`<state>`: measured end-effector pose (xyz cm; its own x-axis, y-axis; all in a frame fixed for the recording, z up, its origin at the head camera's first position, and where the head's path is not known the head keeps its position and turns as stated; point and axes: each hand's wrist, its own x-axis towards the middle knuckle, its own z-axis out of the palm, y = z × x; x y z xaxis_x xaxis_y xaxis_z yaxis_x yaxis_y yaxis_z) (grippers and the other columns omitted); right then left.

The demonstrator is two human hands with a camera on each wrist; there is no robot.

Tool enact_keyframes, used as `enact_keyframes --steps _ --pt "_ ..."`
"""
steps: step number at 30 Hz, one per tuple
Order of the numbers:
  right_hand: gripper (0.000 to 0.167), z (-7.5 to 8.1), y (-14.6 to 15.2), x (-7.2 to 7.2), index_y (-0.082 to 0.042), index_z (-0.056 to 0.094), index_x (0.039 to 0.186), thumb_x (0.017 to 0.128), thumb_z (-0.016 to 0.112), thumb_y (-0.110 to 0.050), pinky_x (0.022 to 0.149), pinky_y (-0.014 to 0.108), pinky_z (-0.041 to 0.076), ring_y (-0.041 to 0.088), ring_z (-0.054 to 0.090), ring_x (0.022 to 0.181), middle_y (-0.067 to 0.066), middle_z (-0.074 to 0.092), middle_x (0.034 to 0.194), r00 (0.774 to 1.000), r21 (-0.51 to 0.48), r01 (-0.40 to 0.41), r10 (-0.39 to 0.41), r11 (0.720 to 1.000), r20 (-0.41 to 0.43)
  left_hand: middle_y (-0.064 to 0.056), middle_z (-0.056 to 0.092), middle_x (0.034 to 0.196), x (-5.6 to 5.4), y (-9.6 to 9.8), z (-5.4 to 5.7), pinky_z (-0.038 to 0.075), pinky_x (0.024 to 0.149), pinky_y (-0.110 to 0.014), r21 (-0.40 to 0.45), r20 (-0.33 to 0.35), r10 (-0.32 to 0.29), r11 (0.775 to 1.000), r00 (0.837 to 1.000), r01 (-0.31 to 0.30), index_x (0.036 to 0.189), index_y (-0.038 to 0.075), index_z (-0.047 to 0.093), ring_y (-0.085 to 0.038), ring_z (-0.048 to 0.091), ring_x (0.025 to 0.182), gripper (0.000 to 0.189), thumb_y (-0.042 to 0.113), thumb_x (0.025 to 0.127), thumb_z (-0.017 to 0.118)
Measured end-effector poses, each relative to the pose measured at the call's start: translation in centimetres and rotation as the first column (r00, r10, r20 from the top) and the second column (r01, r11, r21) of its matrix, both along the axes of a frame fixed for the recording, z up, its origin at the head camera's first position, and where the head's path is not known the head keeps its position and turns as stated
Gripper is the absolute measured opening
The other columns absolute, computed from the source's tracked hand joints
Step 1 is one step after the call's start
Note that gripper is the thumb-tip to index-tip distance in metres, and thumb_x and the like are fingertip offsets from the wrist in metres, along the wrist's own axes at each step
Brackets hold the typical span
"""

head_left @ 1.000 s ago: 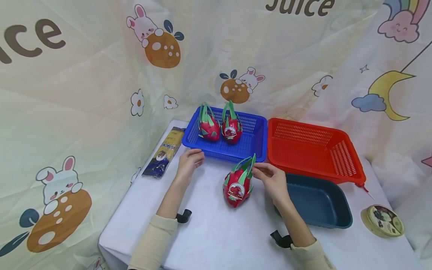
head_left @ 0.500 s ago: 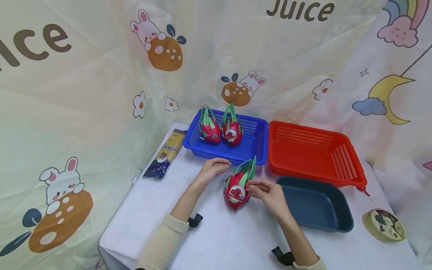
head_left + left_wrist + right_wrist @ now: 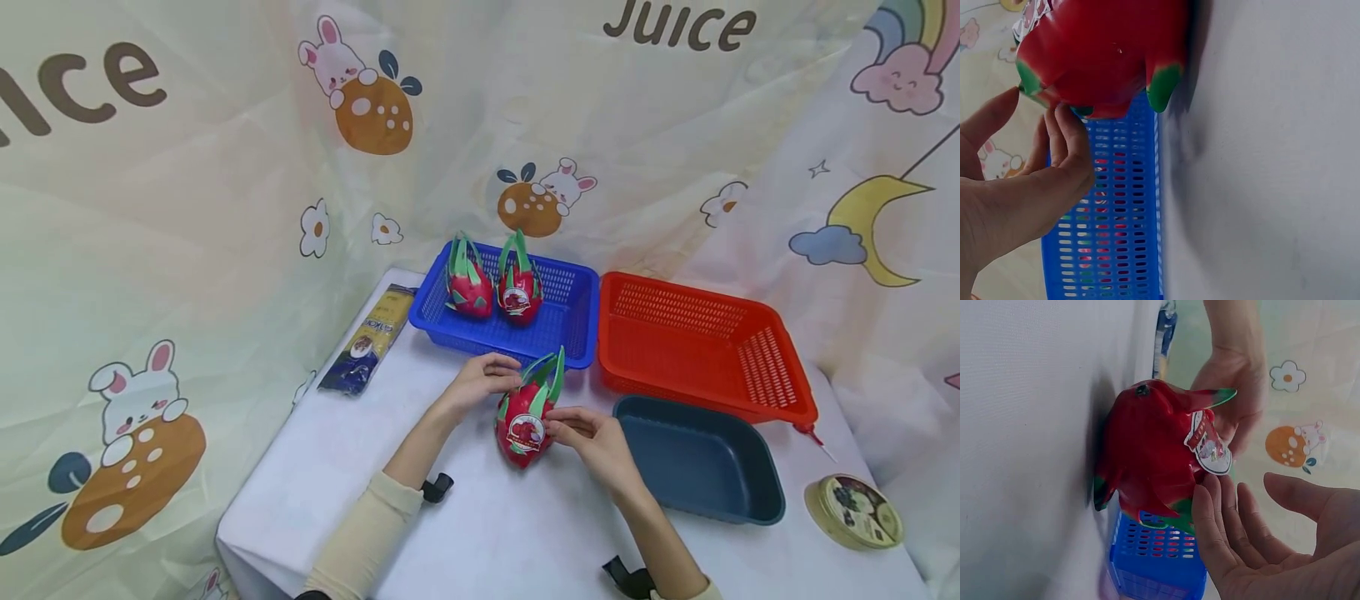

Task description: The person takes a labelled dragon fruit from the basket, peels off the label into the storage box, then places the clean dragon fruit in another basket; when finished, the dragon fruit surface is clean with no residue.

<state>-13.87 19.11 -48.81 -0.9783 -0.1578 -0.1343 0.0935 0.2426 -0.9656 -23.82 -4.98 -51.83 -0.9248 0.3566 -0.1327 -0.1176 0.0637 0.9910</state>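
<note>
So the dragon fruit sits on the table just below centre frame, between both hands. The left grip's at its leafy upper left, the right grip's at its right side, both loose, fingertips touching, nothing clasped.

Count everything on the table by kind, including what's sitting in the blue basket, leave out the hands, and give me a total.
Dragon fruits: 3
Plastic baskets: 2
Dark tray: 1
Flat packet: 1
Round tin: 1
Total: 8
</note>
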Motion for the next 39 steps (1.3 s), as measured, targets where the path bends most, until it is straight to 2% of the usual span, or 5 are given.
enact_keyframes --steps 6,13,21,28,39 --pt "0.030 -0.2 0.0 -0.2 0.001 0.071 0.125 0.099 0.073 -0.014 0.096 0.049 0.059 0.037 0.073 0.106 0.018 0.076 0.113 1.000 -0.019 -0.014 0.014 1.000 -0.002 -0.009 0.076 0.115 0.2 -0.3 -0.2 0.055 0.098 -0.036 0.035 -0.003 -0.015 0.999 1.000 0.015 0.129 0.004 0.070 -0.020 0.073 0.102 0.038 0.020 0.096 0.077" --pt "0.030 -0.5 -0.3 -0.8 0.001 0.073 0.121 0.095 0.078 -0.014 0.090 0.040 0.062 0.032 0.075 0.101 0.017 0.077 0.109 1.000 -0.012 0.004 -0.004 1.000 0.013 -0.010 0.075 0.122 0.4 -1.5 -0.9 0.054 0.102 -0.040 0.097 0.030 -0.015 0.995 0.999 0.012 0.134 0.010 0.068 -0.022 0.070 0.114 0.044 0.019 0.092 0.081" --pt "0.035 -0.7 -0.5 -1.3 0.003 0.073 0.120 0.091 0.083 -0.014 0.084 0.030 0.063 0.029 0.076 0.096 0.018 0.077 0.107 1.000 0.004 -0.001 0.001 1.000 0.015 -0.011 0.075 0.116 0.1 -2.2 -1.4 0.058 0.094 -0.036 0.148 0.047 -0.013 0.989 0.999 0.006 0.134 0.007 0.066 -0.021 0.072 0.105 0.046 0.013 0.092 0.081" --pt "0.035 -1.4 -1.0 -2.0 0.001 0.075 0.113 0.084 0.089 -0.013 0.079 0.029 0.064 0.024 0.077 0.089 0.015 0.078 0.099 0.999 -0.007 0.050 -0.050 0.999 -0.007 -0.014 0.075 0.119 -0.2 -2.0 -1.5 0.059 0.097 -0.037 0.208 0.139 0.050 0.975 0.989 -0.078 0.132 0.004 0.067 -0.022 0.074 0.106 0.040 0.010 0.094 0.078" --pt "0.036 -2.3 -0.8 -2.5 0.005 0.074 0.117 0.088 0.085 -0.013 0.085 0.029 0.062 0.023 0.077 0.093 0.017 0.078 0.105 0.998 -0.092 -0.023 0.028 0.996 0.052 -0.012 0.076 0.118 0.3 -0.5 -1.5 0.060 0.092 -0.028 0.230 0.120 0.154 0.957 0.981 -0.178 0.126 0.004 0.075 -0.019 0.074 0.107 0.041 0.014 0.088 0.086"
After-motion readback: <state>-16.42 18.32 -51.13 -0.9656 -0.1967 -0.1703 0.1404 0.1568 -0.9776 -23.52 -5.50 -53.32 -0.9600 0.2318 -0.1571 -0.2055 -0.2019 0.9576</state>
